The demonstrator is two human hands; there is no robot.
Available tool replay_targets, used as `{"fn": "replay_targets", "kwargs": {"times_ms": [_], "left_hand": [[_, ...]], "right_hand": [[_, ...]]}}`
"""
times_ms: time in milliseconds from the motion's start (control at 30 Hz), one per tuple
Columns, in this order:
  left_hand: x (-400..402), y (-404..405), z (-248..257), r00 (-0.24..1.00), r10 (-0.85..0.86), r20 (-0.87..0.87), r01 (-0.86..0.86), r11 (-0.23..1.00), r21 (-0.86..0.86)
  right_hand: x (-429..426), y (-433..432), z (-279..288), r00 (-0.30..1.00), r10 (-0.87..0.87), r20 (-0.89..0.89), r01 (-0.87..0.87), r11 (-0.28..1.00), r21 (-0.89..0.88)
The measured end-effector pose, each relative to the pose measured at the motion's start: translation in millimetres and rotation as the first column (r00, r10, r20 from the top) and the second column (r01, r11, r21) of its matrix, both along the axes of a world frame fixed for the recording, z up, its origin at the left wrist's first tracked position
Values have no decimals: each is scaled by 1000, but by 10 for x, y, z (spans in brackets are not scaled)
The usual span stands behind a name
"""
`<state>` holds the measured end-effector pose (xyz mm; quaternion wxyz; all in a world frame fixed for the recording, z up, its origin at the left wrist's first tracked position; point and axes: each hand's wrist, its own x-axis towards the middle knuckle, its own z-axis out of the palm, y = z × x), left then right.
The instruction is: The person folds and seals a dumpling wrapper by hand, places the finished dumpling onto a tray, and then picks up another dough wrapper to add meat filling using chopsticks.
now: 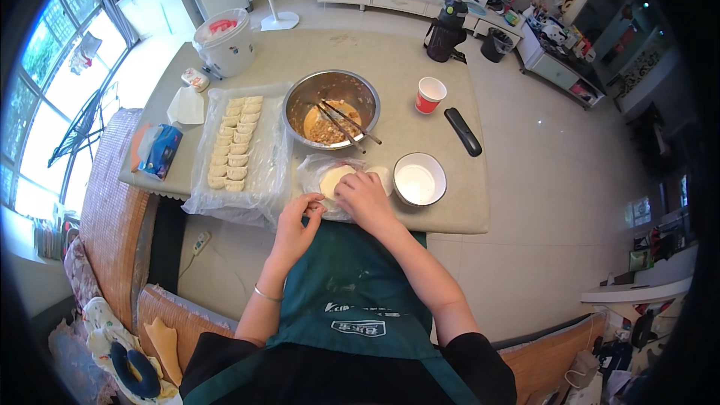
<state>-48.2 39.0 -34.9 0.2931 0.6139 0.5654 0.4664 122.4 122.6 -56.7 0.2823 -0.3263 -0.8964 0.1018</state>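
Note:
Pale round dough wrappers (pixel 332 181) lie on a clear plastic bag (pixel 311 166) at the table's near edge. My right hand (pixel 364 196) is over them, fingers bent down; its fingertips are hidden, so I cannot tell if it grips one. Another pale wrapper (pixel 383 179) shows just beyond that hand. To the left, my left hand (pixel 301 222) is half curled beside the bag, with nothing visible in it. Behind the wrappers, a steel mixing bowl (pixel 371 93) contains minced filling (pixel 326 128), and chopsticks (pixel 344 125) rest across its rim. A white bowl (pixel 417 183) stands right of my right hand.
Two rows of folded dumplings (pixel 236 143) lie on a plastic-covered board (pixel 270 152) at left. Tissues (pixel 162 149) and a white bucket (pixel 225 48) stand beyond. A paper cup (pixel 430 95), black elongated case (pixel 463 132) and bottle (pixel 447 31) are at right.

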Motion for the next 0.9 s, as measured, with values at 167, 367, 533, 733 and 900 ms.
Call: {"fn": "replay_targets", "kwargs": {"times_ms": [167,367,533,733,900], "left_hand": [[-6,-2,-32,1000,-5,-18,5,1000,3],[12,43,-100,1000,-17,7,17,999,31],[-15,49,-82,1000,-6,-4,7,1000,17],[-43,25,-16,998,28,50,-27,999,-32],[-34,18,51,993,56,106,-54,998,-25]], "right_hand": [[25,27,3,999,31,-31,-32,999,-44],[30,97,-47,996,4,-85,-11,996,-86],[-3,105,14,953,-105,-284,30,966,-258],[-70,25,55,820,-277,-501,29,894,-446],[-78,-82,0,647,-405,-646,-67,814,-577]]}}
